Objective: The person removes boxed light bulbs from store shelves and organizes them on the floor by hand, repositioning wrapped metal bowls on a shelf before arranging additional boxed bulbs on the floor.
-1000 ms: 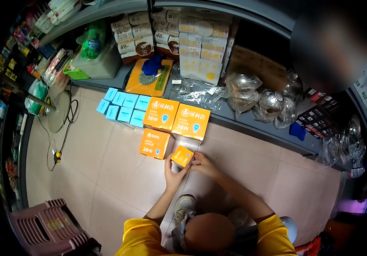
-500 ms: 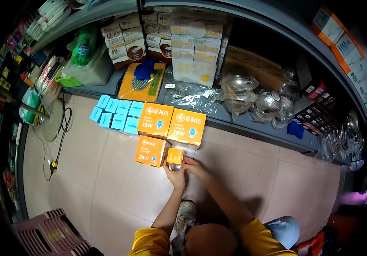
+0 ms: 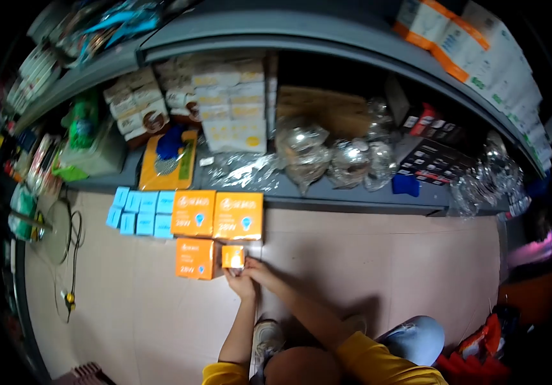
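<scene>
Small orange box [image 3: 233, 255], askew earlier, now looks straight (left hand [image 3: 240, 284] and right hand [image 3: 261, 273] pinching it).

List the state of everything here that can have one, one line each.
Small box: held, no open flap showing
Left hand: gripping the small box
Right hand: gripping the small box
Large orange boxes: no open flaps showing
Blue boxes: in two rows
Metal bowls: wrapped in clear plastic
</scene>
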`<state>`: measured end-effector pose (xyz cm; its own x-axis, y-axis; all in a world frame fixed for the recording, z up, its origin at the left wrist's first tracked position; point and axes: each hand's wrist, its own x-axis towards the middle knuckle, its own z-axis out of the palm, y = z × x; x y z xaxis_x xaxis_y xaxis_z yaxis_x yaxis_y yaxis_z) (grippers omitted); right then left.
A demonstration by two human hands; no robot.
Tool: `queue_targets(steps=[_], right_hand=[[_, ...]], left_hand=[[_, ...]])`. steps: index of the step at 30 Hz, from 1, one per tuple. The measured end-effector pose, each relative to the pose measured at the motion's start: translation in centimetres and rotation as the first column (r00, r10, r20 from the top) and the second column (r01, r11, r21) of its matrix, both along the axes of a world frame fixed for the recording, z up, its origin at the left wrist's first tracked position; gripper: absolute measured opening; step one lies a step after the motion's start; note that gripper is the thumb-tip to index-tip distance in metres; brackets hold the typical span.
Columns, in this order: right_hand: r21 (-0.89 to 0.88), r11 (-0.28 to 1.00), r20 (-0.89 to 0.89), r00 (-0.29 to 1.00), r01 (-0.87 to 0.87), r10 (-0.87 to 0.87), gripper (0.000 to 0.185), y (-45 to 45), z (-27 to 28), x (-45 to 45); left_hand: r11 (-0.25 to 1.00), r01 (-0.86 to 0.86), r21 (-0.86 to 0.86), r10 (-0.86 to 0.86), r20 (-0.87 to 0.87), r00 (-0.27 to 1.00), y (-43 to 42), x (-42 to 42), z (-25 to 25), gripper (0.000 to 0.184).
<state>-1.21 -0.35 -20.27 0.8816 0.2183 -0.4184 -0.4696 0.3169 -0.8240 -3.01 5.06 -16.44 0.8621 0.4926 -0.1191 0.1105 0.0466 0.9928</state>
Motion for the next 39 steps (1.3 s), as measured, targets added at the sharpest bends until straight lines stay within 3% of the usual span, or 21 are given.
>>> queue_targets(steps=[3, 5, 10, 11, 14, 15, 16, 17, 18, 19, 20, 21, 22, 24, 26, 28, 30, 32, 34, 35, 39], right_hand=[[-0.048, 0.998, 0.017, 0.999, -0.04, 0.041, 0.024, -0.6, 0.5, 0.3], [-0.068, 0.997, -0.044, 0.999, -0.023, 0.02, 0.029, -1.2, 4.7, -0.1], [-0.157, 0.986, -0.073, 0.996, -0.06, 0.049, 0.037, -2.8, 6.6, 0.2], [-0.159, 0.986, -0.067, 0.997, -0.053, 0.043, 0.037, -3.4, 6.9, 0.3], [-0.307, 0.926, -0.139, 0.973, -0.219, 0.184, 0.06, -5.2, 5.6, 0.7], [-0.526, 0.835, 0.033, 0.977, -0.163, 0.212, 0.045, -5.8, 5.5, 0.6], [-0.614, 0.73, 0.072, 0.899, -0.302, 0.433, 0.041, -7.3, 7.1, 1.3], [-0.615, 0.67, -0.005, 0.852, -0.416, 0.524, 0.037, -8.5, 8.7, 2.0], [-0.61, 0.596, -0.083, 0.79, -0.523, 0.607, 0.035, -9.7, 10.6, 2.7], [-0.618, 0.601, -0.066, 0.795, -0.507, 0.603, 0.035, -10.8, 12.1, 3.6], [-0.704, 0.476, -0.078, 0.725, -0.526, 0.685, 0.035, -11.9, 13.4, 4.7], [-0.778, 0.342, -0.106, 0.647, -0.527, 0.755, 0.035, -13.2, 15.0, 5.6], [-0.787, 0.344, -0.094, 0.652, -0.511, 0.752, 0.035, -14.7, 18.5, 5.9], [-0.786, 0.548, 0.19, 0.731, -0.286, 0.655, 0.034, -18.0, 27.8, 4.9], [-0.661, 0.713, 0.356, 0.739, -0.233, 0.571, 0.032, -22.1, 32.3, 4.6], [-0.615, 0.788, 0.513, 0.777, 0.036, 0.364, 0.023, -26.0, 38.4, 3.4], [-0.509, 0.812, 0.632, 0.765, 0.287, 0.126, 0.019, -30.2, 41.7, 2.8], [-0.393, 0.75, 0.709, 0.694, 0.532, -0.121, 0.019, -33.0, 45.2, 1.9], [-0.313, 0.572, 0.823, 0.517, 0.758, -0.235, 0.02, -35.2, 47.2, 1.8], [-0.296, 0.462, 0.867, 0.438, 0.836, -0.236, 0.023, -36.1, 48.1, 2.0], [-0.281, 0.36, 0.906, 0.37, 0.889, -0.205, 0.035, -38.1, 49.2, 3.4]], left_hand=[[0.995, 0.003, 0.097, 0.013, -0.162, 0.987, -0.1, 0.2, 0.4, 0.064], [0.991, 0.007, 0.135, 0.016, -0.164, 0.986, -0.3, 0.5, -0.3, 0.064], [0.981, 0.0, 0.196, 0.045, -0.222, 0.974, -0.7, 0.9, 1.2, 0.064], [0.963, 0.051, 0.266, 0.024, -0.271, 0.962, 0.2, 1.1, -1.8, 0.067], [0.989, -0.024, 0.147, 0.058, -0.228, 0.972, 0.1, -0.2, -2.2, 0.071], [1.0, -0.016, 0.013, 0.018, -0.244, 0.97, -0.1, -0.9, 0.3, 0.071], [0.996, -0.071, 0.054, 0.084, -0.287, 0.954, 0.0, -1.3, -0.1, 0.063], [0.997, 0.07, 0.022, -0.053, -0.442, 0.895, 0.7, -2.0, -0.2, 0.06], [0.98, 0.183, -0.074, -0.198, -0.403, 0.893, 0.9, -2.7, 0.2, 0.053], [0.883, 0.4, -0.246, -0.469, -0.407, 0.784, 0.9, -3.2, 3.6, 0.043], [0.722, 0.643, -0.254, -0.686, -0.389, 0.615, 0.9, -2.9, 4.9, 0.038], [0.585, 0.758, -0.288, -0.798, -0.372, 0.474, 0.4, -2.3, 7.3, 0.035], [0.43, 0.846, -0.317, -0.881, -0.352, 0.316, -0.4, -1.3, 9.9, 0.033], [0.335, 0.924, -0.184, -0.926, -0.243, 0.288, -2.1, 1.5, 13.4, 0.032], [0.205, 0.976, 0.08, -0.969, -0.127, 0.214, -5.0, 4.4, 19.7, 0.029], [0.24, 0.969, 0.06, -0.962, -0.12, 0.245, -8.8, 6.1, 28.4, 0.027], [0.212, 0.879, 0.426, -0.975, 0.031, 0.22, -12.3, 8.0, 34.7, 0.027], [0.311, 0.861, 0.403, -0.941, 0.259, 0.218, -16.4, 9.3, 39.6, 0.032], [0.418, 0.816, 0.398, -0.871, 0.43, 0.237, -20.8, 11.0, 43.0, 0.04], [0.46, 0.79, 0.406, -0.852, 0.452, 0.264, -22.7, 11.9, 44.1, 0.043], [0.53, 0.636, 0.561, -0.842, 0.435, 0.317, -28.6, 14.0, 46.2, 0.054]])
